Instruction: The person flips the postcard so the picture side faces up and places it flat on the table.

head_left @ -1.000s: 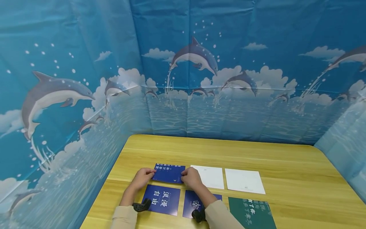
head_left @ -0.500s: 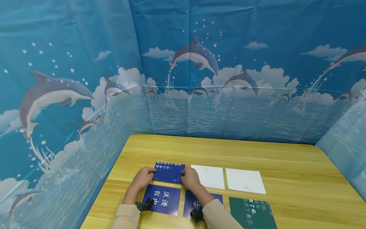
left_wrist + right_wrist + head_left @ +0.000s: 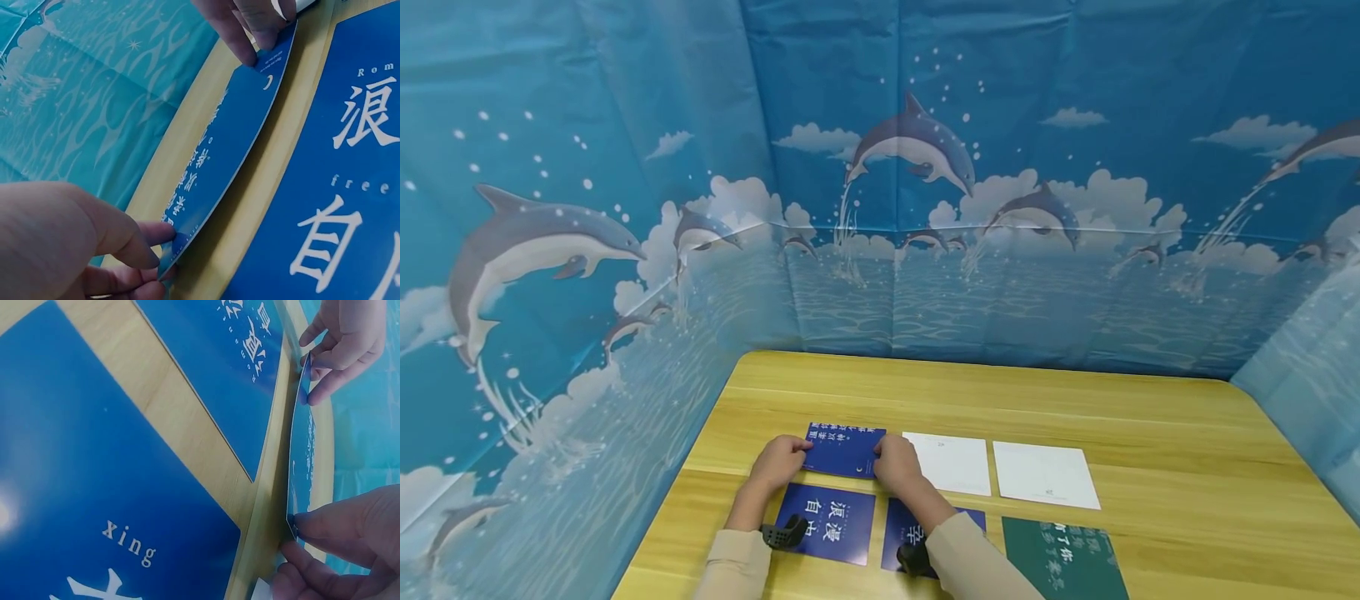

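Observation:
A blue card [image 3: 844, 452] with white writing and a small moon is held by its two short sides. My left hand [image 3: 778, 461] pinches its left edge between thumb and fingers. At the opposite edge my right hand [image 3: 897, 462] pinches it the same way. In the left wrist view the card [image 3: 219, 156] bows slightly, its near edge lifted above the table. The right wrist view shows it almost edge-on, between my left hand [image 3: 350, 344] and right hand [image 3: 344, 550]. Nearer to me lies a blue card with large white characters [image 3: 827, 523], beside the left wrist.
Another blue card [image 3: 898, 521] lies partly under the right forearm. Two white cards [image 3: 946, 462] [image 3: 1047, 475] lie to the right in the far row, above a green card [image 3: 1063, 558]. The wooden table [image 3: 1195, 467] ends at a dolphin-printed curtain [image 3: 985, 308].
The blue card and both hands shift only slightly. More of its near edge bends, and its printed lines show at a changed slant. The other cards stay where they were.

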A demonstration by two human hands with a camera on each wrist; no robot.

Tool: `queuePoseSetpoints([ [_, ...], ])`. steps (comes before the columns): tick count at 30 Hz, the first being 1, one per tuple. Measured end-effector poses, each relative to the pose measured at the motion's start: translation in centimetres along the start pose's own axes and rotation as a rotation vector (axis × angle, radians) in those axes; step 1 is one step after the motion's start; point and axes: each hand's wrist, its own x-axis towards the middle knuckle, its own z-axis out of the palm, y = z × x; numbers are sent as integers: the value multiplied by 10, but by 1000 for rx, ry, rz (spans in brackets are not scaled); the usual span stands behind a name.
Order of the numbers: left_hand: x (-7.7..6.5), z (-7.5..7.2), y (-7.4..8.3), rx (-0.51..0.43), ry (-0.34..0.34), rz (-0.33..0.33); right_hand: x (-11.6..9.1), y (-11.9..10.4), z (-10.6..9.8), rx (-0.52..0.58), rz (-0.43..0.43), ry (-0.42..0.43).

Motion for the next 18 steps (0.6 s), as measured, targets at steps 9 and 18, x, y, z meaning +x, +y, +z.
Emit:
queuePoseSetpoints([
  [9, -2, 0, 9, 50, 40, -24, 1, 0, 1, -11, 11, -6],
  [18, -1, -1, 9, 126, 54, -36, 2, 0, 4, -49, 23, -7],
])
